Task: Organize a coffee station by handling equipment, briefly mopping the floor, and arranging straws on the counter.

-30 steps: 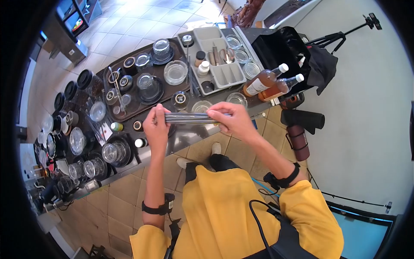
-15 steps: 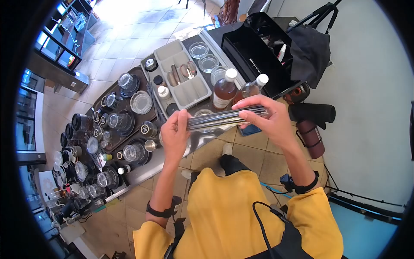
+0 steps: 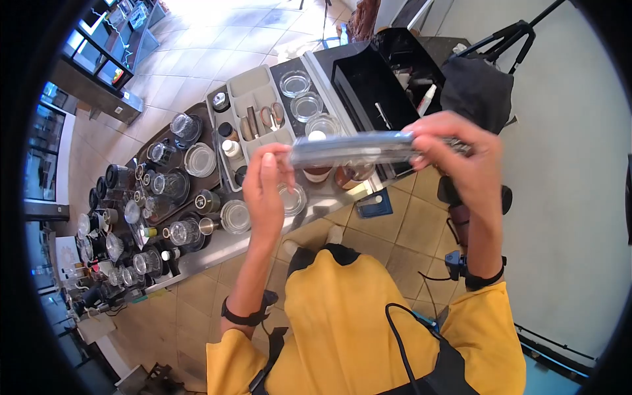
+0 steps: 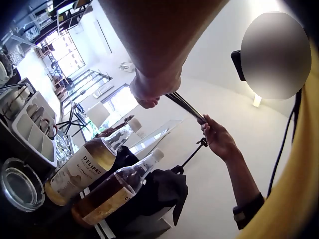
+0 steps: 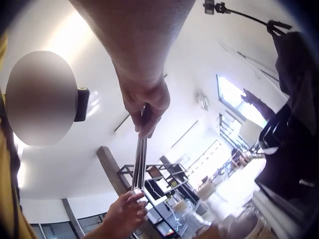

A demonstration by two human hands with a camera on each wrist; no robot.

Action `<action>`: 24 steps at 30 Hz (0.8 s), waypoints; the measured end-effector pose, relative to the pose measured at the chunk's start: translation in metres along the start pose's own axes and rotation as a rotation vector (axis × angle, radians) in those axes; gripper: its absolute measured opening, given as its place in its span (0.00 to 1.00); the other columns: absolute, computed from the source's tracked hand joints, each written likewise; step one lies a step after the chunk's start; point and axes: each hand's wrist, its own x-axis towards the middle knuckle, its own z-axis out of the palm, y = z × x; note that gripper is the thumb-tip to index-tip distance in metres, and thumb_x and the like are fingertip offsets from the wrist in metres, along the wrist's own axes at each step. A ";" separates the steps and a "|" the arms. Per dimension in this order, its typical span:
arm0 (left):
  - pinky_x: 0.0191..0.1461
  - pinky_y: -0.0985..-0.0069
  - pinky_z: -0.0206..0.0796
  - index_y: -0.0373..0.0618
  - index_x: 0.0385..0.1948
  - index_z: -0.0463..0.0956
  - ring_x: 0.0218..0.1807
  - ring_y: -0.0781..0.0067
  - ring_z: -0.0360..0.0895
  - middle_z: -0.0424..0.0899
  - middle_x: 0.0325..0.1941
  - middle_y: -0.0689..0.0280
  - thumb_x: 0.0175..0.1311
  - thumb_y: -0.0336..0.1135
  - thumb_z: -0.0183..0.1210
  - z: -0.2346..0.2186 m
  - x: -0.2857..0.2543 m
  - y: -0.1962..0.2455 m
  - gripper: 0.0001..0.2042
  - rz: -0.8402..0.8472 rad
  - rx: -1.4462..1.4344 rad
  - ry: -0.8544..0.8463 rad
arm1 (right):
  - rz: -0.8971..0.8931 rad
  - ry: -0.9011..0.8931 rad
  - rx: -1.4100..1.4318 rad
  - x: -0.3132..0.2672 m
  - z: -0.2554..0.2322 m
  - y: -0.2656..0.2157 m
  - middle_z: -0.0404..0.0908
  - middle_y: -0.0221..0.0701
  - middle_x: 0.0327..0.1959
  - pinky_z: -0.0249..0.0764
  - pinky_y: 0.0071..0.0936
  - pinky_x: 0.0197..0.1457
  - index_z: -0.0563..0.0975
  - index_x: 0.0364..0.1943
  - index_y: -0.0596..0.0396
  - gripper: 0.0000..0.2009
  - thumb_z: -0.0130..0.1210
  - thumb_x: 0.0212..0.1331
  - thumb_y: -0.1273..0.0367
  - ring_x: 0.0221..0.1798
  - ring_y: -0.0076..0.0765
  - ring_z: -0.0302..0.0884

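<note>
A bundle of thin metal rods is held level in the air above the counter's front edge, one end in each hand. My left hand pinches the left end with its fingertips. My right hand is curled round the right end. The left wrist view shows the rods running from the left hand across to the right hand. Seen from the right wrist, the rods hang from the right hand down to the left hand.
Below lies a long counter crowded with glass jars and lids on dark trays. A grey organiser tray, glass dishes and an open black box are at its right end. Two amber bottles stand near the edge. A tripod and black bag stand by the wall.
Both hands have lifted the rod bundle up and to the right, closer to the head camera. The grip on both ends is kept.
</note>
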 end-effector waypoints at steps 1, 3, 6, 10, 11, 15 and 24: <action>0.30 0.81 0.62 0.40 0.44 0.75 0.28 0.81 0.69 0.76 0.34 0.66 0.78 0.41 0.44 -0.002 0.002 -0.002 0.15 0.039 0.015 0.014 | -0.040 0.039 -0.069 0.010 -0.012 -0.007 0.85 0.34 0.36 0.78 0.18 0.37 0.84 0.39 0.64 0.06 0.63 0.60 0.76 0.32 0.21 0.81; 0.39 0.80 0.66 0.39 0.45 0.75 0.33 0.80 0.72 0.75 0.34 0.67 0.76 0.35 0.48 -0.005 0.004 -0.004 0.10 0.031 0.044 0.019 | -0.108 0.141 -0.225 0.037 -0.036 -0.009 0.85 0.33 0.33 0.77 0.18 0.38 0.85 0.39 0.63 0.07 0.63 0.61 0.73 0.31 0.20 0.82; 0.42 0.80 0.67 0.38 0.45 0.75 0.36 0.80 0.73 0.76 0.35 0.68 0.74 0.30 0.50 -0.008 0.000 -0.019 0.07 -0.011 0.061 -0.019 | -0.132 0.286 -0.438 0.088 -0.064 0.007 0.85 0.30 0.28 0.75 0.16 0.40 0.85 0.40 0.61 0.11 0.63 0.63 0.66 0.31 0.20 0.83; 0.46 0.81 0.67 0.38 0.46 0.75 0.39 0.81 0.74 0.76 0.36 0.68 0.74 0.28 0.50 -0.018 -0.011 -0.032 0.07 -0.080 0.094 -0.075 | -0.182 0.241 -0.635 0.167 -0.100 0.069 0.85 0.33 0.25 0.75 0.19 0.36 0.84 0.39 0.62 0.11 0.62 0.62 0.66 0.28 0.23 0.83; 0.48 0.81 0.68 0.38 0.47 0.75 0.43 0.79 0.76 0.78 0.40 0.67 0.72 0.26 0.51 -0.023 -0.014 -0.039 0.07 -0.097 0.129 -0.091 | -0.188 0.229 -0.746 0.185 -0.105 0.083 0.84 0.34 0.23 0.75 0.22 0.35 0.84 0.38 0.62 0.11 0.62 0.61 0.67 0.26 0.25 0.83; 0.50 0.76 0.72 0.40 0.50 0.76 0.48 0.73 0.79 0.80 0.46 0.62 0.67 0.25 0.54 -0.020 -0.016 -0.037 0.11 0.056 0.317 -0.093 | -0.164 0.115 -0.920 0.242 -0.111 0.137 0.82 0.39 0.19 0.76 0.31 0.32 0.83 0.32 0.61 0.08 0.62 0.59 0.69 0.21 0.34 0.82; 0.55 0.74 0.72 0.42 0.56 0.76 0.59 0.67 0.76 0.77 0.60 0.59 0.65 0.21 0.53 -0.029 -0.026 -0.042 0.17 0.047 0.374 -0.183 | 0.040 -0.097 -1.222 0.313 -0.103 0.224 0.86 0.47 0.36 0.77 0.45 0.50 0.83 0.32 0.59 0.07 0.65 0.55 0.68 0.45 0.53 0.84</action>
